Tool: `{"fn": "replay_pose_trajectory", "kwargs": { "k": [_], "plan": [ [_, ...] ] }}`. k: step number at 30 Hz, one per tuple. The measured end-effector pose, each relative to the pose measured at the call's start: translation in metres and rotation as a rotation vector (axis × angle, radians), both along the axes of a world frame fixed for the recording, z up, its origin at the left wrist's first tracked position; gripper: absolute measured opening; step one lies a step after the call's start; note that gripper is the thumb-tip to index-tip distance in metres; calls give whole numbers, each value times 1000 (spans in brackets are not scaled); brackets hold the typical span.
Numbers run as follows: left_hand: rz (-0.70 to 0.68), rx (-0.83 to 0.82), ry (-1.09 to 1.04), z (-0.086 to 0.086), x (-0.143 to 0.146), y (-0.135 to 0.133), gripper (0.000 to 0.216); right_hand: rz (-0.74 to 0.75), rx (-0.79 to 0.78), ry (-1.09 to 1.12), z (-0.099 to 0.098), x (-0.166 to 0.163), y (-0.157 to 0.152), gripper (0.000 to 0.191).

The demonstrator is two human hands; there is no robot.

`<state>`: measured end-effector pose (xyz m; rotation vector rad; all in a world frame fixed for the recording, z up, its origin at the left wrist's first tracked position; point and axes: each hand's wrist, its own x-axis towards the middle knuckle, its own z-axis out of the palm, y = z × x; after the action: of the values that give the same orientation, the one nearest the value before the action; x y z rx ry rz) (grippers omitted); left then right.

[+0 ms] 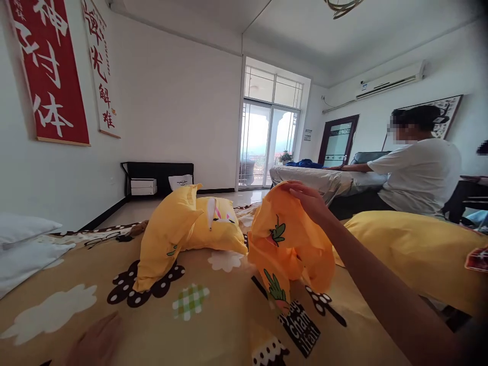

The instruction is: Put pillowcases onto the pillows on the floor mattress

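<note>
My right hand holds the upper edge of a loose orange pillowcase printed with carrots. The pillowcase hangs in folds, and its lower part rests on the patterned bed sheet. My left hand is blurred low at the left, over the sheet and away from the pillowcase; its fingers are smeared. Left of the pillowcase, a plain yellow pillow leans against a yellow cushion with a rabbit face.
Another yellow pillow lies at the right, partly behind my forearm. White pillows are stacked at the left edge. A person in a white shirt is at a plastic-covered table behind. A low black stand is against the far wall.
</note>
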<state>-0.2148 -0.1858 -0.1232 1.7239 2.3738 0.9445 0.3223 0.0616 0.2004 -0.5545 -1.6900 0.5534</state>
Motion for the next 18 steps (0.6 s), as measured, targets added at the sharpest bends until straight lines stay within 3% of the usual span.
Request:
{"fn": "replay_pose_trajectory", "kwargs": {
  "k": [4,7,10,12,14,16,18],
  "plan": [
    [-379,-42,-515,34,107,11,86,250,25,-145,18,-52,-76,27],
    [-549,141,-813,72,199,21,115,467,61,-248,27,-86,-121,29],
    [-528,178,-871,107,251,30,83,503,96,-451,18,-105,-133,46],
    [-497,177,-949,121,260,28,60,361,101,-679,-6,-104,-122,62],
    [-430,101,-1045,124,254,20,46,185,26,-921,-43,-94,-109,72],
    [-368,0,-1120,118,239,11,38,47,-98,-1088,-86,-82,-107,72],
    [-331,-22,-1184,109,220,5,35,-92,-146,-1075,-128,-73,-122,56]
  ]
}}
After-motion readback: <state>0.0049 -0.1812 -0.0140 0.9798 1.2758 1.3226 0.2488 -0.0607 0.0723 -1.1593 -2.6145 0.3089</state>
